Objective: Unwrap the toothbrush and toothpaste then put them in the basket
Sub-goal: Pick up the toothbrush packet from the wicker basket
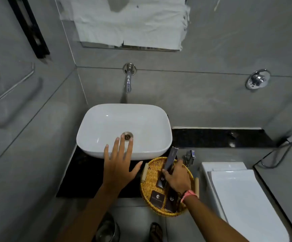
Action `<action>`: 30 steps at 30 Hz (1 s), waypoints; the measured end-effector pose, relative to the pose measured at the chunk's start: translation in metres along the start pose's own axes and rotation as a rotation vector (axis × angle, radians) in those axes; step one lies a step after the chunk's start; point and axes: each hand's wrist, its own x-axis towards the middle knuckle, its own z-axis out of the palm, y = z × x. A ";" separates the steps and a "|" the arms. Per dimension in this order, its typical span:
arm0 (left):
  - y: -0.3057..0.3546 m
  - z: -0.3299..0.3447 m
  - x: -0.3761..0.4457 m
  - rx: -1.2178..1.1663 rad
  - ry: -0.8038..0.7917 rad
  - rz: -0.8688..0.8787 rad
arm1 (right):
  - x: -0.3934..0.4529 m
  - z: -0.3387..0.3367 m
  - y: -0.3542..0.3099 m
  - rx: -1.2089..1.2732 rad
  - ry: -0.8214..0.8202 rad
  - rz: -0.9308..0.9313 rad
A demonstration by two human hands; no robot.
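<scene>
A round wicker basket sits on the black counter right of the sink. My right hand is inside it, shut on a long dark slim box that points up and away over the basket's far rim. Other dark branded packets lie in the basket: a square one, a narrow one and one partly under my hand. My left hand hovers open, fingers spread, over the front edge of the white sink, holding nothing.
A wall tap hangs above the sink. The black counter runs under my left hand. A white toilet cistern and lid stand right of the basket, with a chrome valve behind it. A metal bin is on the floor.
</scene>
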 end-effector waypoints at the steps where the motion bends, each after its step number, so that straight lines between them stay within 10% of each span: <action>1: 0.001 0.002 -0.002 -0.004 -0.031 -0.014 | 0.005 0.005 0.000 0.039 -0.047 0.051; 11: -0.003 -0.001 -0.012 0.005 0.066 -0.027 | 0.024 0.025 0.004 0.213 -0.162 0.247; 19: -0.005 -0.017 0.007 -0.076 0.076 -0.041 | -0.009 0.002 0.009 0.493 0.098 0.189; 30: 0.005 -0.064 0.036 -1.647 -0.252 -0.480 | -0.013 -0.085 -0.009 0.059 0.050 -0.564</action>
